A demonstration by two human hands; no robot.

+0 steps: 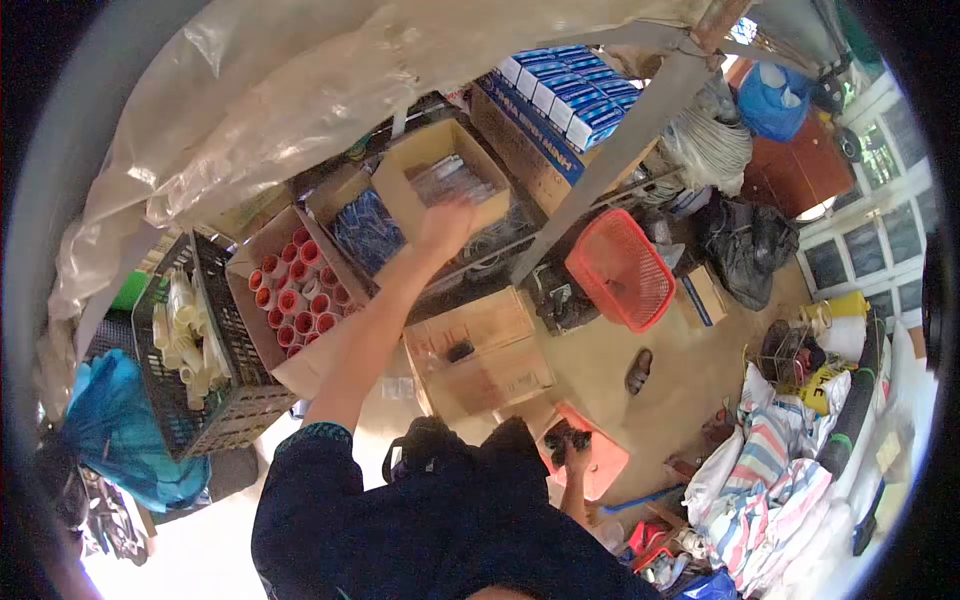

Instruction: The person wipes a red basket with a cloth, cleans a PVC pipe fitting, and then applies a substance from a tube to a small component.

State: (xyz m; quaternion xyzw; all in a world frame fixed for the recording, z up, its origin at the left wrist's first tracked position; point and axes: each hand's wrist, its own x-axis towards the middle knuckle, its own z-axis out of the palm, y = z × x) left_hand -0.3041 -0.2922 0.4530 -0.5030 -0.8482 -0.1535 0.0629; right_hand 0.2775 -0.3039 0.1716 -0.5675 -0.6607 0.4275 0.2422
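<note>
– Cluttered storeroom, plastic sheeting (270, 90) overhead, tan floor (590, 375) below. So what's the person actually nearest to?

– Clear-wrapped pieces (445, 182) inside a small cardboard box (420, 155). The left hand (447, 222) is reaching in over the near rim, and the pieces lie just past its fingers, on the side away from the body. Long axis? Too jumbled and smeary to pick one.

– Fingers pinching anything?

– No telling, tbh. That hand is motion-blurred, so whether it's touching a piece is anyone's guess. It's definitely the closer one though; the right hand (574, 456) is well apart, low by the torso, looks like it's gripping a dark bundle (563, 438) over a pinkish-red container (607, 468).

– And the other containers?

– Right beside the small box, on its left, a carton (332, 192) of blue packets (368, 232). Next one along is a box (310, 368) with red-lined tubes (290, 300) standing on end. Farther left, a black crate (230, 415) holds pale tubes (183, 325), kinda leaning every which way.

– Other side?

– Blue-and-white boxes (580, 95) in rows on top of a big carton (520, 140), plus a red basket (650, 298) nearer the person, mesh sides, tilted-looking, though that could be lens warp.
</note>
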